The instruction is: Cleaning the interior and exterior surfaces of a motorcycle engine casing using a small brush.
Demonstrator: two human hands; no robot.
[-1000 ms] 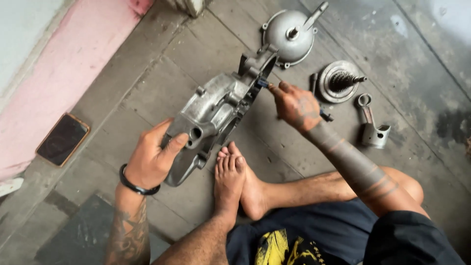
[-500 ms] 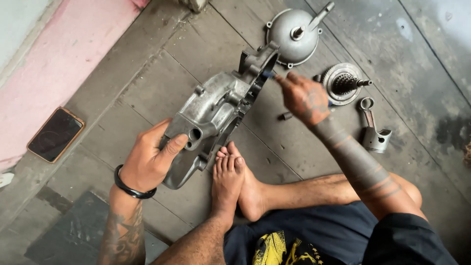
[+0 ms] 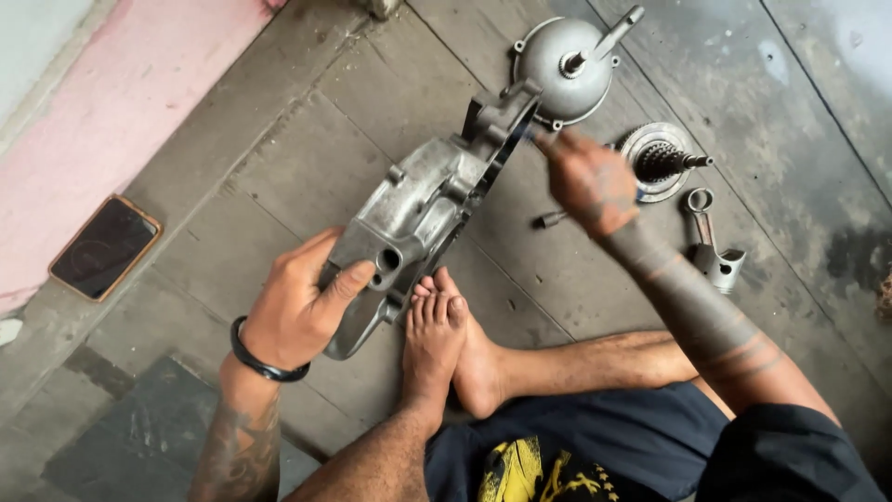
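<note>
A grey metal engine crankcase half stands on edge on the floor, braced against my bare feet. My left hand grips its near end, thumb over a round hole. My right hand is closed around a small tool at the case's far end, close to the round metal cover. The tool's tip is hidden between my fingers and the case.
A geared clutch part and a connecting rod with piston lie right of my right hand. A loose bolt lies below it. A phone rests at the left by the pink floor strip.
My right hand has risen slightly along the case's far end toward the round cover. My left hand keeps its grip on the case. The view has shifted a little.
</note>
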